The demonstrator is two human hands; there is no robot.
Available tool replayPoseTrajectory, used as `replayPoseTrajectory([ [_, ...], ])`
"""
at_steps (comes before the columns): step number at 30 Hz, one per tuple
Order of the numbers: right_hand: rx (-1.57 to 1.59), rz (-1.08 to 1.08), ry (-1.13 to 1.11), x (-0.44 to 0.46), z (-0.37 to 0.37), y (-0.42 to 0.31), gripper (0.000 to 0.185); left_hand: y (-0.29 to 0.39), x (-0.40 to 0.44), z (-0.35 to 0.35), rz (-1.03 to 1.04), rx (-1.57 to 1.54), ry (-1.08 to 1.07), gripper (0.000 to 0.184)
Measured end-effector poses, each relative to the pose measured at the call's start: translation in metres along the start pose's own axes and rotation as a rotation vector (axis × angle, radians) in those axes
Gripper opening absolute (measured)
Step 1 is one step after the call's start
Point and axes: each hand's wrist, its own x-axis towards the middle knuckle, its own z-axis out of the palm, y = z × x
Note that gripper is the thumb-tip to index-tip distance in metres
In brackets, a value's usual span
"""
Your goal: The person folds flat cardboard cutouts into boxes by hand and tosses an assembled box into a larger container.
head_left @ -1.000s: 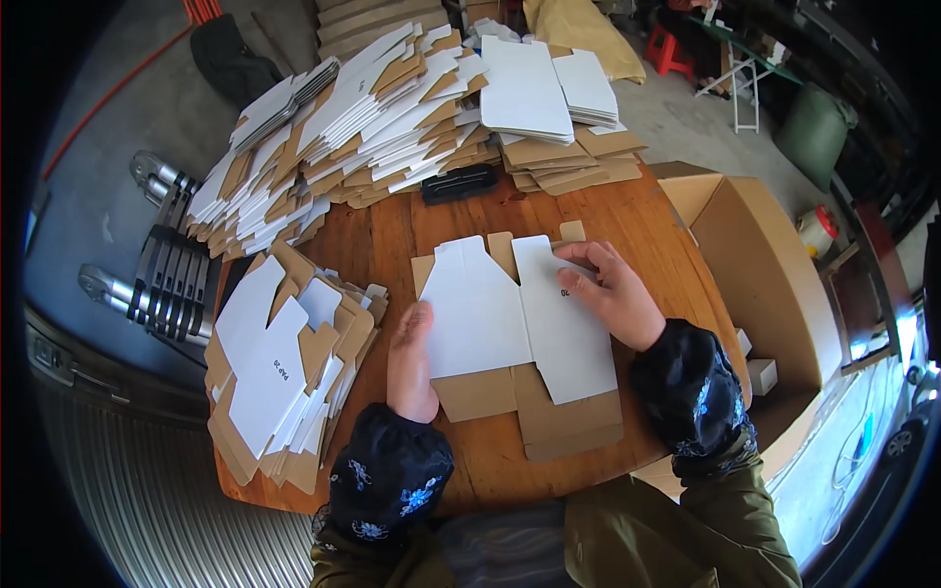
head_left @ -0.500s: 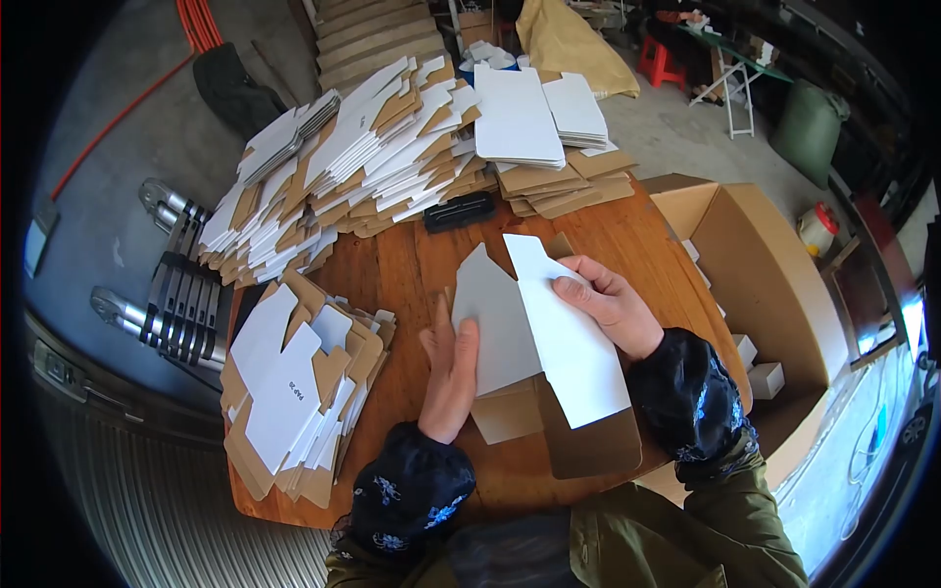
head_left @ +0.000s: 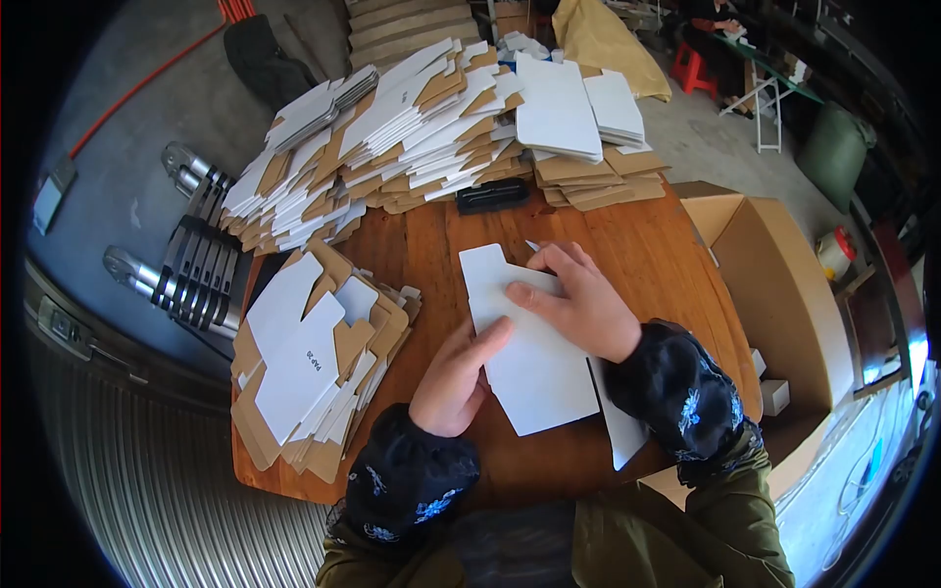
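Between my hands is a white cardboard box blank, held above the front of the wooden table. My left hand grips its left edge, thumb on the white face and fingers hidden beneath. From the right, my right hand closes over the upper part, thumb on the white face. A white flap sticks out below my right wrist. To the left lies a loose stack of flat box blanks, white and brown, the top one printed "PAP 20".
Large piles of flat blanks cover the table's far side, with a black tray before them. An open carton containing small white boxes stands at right. Left is a folded telescopic ladder. Another person sits far back right.
The blank has turned over or folded, so a broad white face is up and the brown panels no longer show. My hands have come closer together, and the view has shifted slightly.
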Motion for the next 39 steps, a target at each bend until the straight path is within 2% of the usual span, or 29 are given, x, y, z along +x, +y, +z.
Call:
replayPoseTrajectory([
  [1,-0.089,-0.031,0.027,-0.003,0.006,0.002,0.044,-0.003,0.000,-0.004,-0.022,0.068,0.066,0.049],
  [2,-0.076,-0.076,0.009,-0.003,0.010,0.010,0.045,-0.005,0.001,-0.008,-0.014,-0.041,0.064,0.039],
  [4,-0.053,-0.174,-0.030,-0.003,0.014,0.031,0.047,-0.010,0.002,-0.021,-0.038,-0.042,0.088,0.038],
  [7,0.115,0.003,-0.084,-0.011,0.003,0.033,0.049,-0.023,0.006,-0.040,-0.064,-0.091,0.128,0.035],
  [11,-0.323,-0.134,-0.105,-0.023,0.007,0.064,0.054,-0.033,0.005,-0.042,-0.067,-0.061,0.204,0.035],
  [15,-0.540,-0.236,-0.068,-0.032,0.015,0.075,0.057,-0.043,0.009,-0.048,0.000,0.066,0.308,0.034],
  [18,-0.587,-0.239,-0.053,-0.032,0.018,0.074,0.058,-0.051,0.017,-0.055,0.091,0.326,0.384,0.041],
  [24,-0.624,-0.242,-0.032,-0.033,0.020,0.072,0.057,-0.034,0.012,-0.054,0.032,0.821,0.385,0.037],
  [27,-0.633,-0.255,-0.022,-0.033,0.020,0.073,0.056,-0.048,0.003,-0.040,0.447,0.927,0.446,0.043],
  [28,-0.631,-0.252,-0.020,-0.033,0.020,0.073,0.056,-0.040,-0.007,-0.028,0.315,1.097,0.421,0.060],
  [31,-0.630,-0.253,-0.021,-0.033,0.020,0.070,0.056,-0.069,-0.012,-0.026,0.472,1.443,0.420,0.066],
  [32,-0.629,-0.251,-0.024,-0.034,0.019,0.069,0.056,-0.072,-0.015,-0.027,0.461,1.566,0.403,0.070],
  [35,-0.637,-0.270,-0.015,-0.034,0.022,0.073,0.056,-0.076,-0.013,-0.030,0.412,1.731,0.319,0.072],
  [39,-0.662,-0.247,0.001,-0.032,0.022,0.071,0.057,-0.069,0.000,-0.033,0.384,1.735,0.287,0.075],
])
